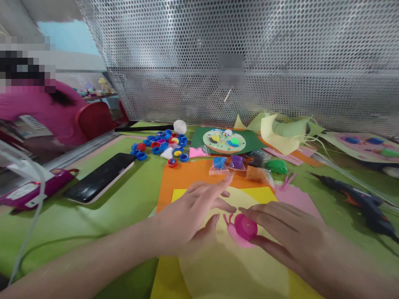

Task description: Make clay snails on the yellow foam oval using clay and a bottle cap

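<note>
A small pink snail (240, 238) with two feelers and a round magenta shell, which looks like a bottle cap, lies on a pale yellow paper circle (230, 270). My right hand (283, 232) has its thumb and fingers around the snail's shell from the right. Just left of the feelers is my left hand (196, 207), its fingers spread and nothing in them. Under the circle lie a yellow sheet (168, 278) and an orange sheet (174, 174).
Bottle caps (156, 144) are heaped at the back left. Beyond my hands lie bagged clay (237, 162) and a decorated disc (224, 141). A phone (101, 177) lies left, a glue gun (358, 199) right. A person in pink (46, 104) sits far left.
</note>
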`<action>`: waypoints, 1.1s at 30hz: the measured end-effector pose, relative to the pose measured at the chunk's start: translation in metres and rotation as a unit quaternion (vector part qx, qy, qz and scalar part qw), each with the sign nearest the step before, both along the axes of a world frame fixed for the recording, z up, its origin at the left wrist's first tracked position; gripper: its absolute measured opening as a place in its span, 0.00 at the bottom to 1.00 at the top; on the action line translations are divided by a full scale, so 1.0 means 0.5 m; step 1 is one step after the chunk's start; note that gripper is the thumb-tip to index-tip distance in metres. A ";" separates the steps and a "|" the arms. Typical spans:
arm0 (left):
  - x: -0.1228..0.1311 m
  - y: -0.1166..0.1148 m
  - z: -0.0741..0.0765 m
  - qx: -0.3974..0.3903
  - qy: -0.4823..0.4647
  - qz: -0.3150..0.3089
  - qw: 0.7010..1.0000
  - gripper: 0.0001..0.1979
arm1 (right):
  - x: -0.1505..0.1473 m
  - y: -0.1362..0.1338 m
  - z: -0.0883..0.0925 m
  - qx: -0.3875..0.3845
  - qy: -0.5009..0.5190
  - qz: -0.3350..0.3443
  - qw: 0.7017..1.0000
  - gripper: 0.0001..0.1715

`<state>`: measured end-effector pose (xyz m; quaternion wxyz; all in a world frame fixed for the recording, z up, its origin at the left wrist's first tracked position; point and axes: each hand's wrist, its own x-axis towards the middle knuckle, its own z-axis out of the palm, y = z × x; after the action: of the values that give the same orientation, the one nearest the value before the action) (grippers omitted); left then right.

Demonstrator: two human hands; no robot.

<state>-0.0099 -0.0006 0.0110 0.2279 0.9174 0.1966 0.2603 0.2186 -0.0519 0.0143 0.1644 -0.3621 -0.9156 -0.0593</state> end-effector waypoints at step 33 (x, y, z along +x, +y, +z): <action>0.003 -0.004 0.002 -0.029 0.003 0.008 1.000 0.36 | -0.001 -0.005 0.003 0.012 0.002 0.005 1.000 0.25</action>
<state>-0.0087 -0.0026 0.0120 0.2519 0.9097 0.2117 0.2536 0.2182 -0.0545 0.0160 0.1709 -0.3553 -0.9165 -0.0682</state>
